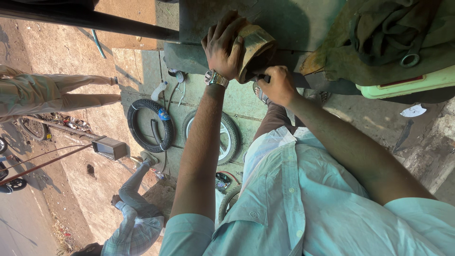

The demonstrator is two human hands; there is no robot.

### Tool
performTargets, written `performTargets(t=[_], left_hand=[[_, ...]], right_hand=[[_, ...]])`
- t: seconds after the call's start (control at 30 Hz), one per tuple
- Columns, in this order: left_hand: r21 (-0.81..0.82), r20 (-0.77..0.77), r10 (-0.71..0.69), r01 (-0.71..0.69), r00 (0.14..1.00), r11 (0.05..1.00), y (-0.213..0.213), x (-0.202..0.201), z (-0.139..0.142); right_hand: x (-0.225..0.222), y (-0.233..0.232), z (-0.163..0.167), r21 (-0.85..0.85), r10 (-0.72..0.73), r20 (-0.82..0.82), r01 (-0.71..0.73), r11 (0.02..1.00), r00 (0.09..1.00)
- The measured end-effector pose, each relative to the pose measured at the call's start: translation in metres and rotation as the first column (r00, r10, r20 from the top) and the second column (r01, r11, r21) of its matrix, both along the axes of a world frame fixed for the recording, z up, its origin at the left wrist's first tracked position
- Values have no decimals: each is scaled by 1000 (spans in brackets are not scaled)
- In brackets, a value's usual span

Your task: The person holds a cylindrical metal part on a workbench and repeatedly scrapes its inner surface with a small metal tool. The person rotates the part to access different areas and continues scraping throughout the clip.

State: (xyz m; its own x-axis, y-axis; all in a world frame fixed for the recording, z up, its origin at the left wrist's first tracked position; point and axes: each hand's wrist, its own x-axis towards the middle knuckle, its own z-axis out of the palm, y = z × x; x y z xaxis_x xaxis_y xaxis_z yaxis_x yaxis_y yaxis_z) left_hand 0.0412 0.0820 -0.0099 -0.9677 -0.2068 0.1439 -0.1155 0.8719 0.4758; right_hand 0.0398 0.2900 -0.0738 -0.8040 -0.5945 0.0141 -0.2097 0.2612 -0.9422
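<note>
My left hand, with a metal watch on its wrist, lies spread over a brown, worn, curved piece and presses it against a dark grey slab. My right hand is closed around a small dark tool at the lower edge of that brown piece. What the tool's tip touches is hidden by the hand. My light blue shirt fills the bottom of the view, and my brown trouser leg and sandalled foot show below the hands.
A black tyre and a wheel with a tyre lie on the paved ground. A person in a checked shirt crouches lower left; another person's legs are left. A pale green box, dark cloth and a ring spanner sit right.
</note>
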Motion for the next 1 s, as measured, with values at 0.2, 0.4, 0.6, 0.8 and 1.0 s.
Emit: performTargets(t=[0.2, 0.4, 0.6, 0.8, 1.0], left_hand=[[-3, 11, 10, -10, 1000, 1000, 1, 0, 3], [12, 8, 5, -5, 1000, 1000, 0, 0, 1], [-13, 2, 3, -3, 1000, 1000, -1, 1, -2], [-26, -12, 16, -17, 1000, 1000, -1, -1, 2], [-1, 22, 13, -13, 1000, 1000, 0, -1, 3]], right_hand=[[0, 3, 12, 6, -55, 123, 55, 998, 991], [2, 3, 19, -28, -39, 179, 44, 999, 983], [-2, 0, 14, 34, 22, 191, -29, 999, 981], [-4, -1, 6, 92, -137, 37, 133, 987, 990], [9, -4, 5, 60, -55, 155, 47, 997, 986]])
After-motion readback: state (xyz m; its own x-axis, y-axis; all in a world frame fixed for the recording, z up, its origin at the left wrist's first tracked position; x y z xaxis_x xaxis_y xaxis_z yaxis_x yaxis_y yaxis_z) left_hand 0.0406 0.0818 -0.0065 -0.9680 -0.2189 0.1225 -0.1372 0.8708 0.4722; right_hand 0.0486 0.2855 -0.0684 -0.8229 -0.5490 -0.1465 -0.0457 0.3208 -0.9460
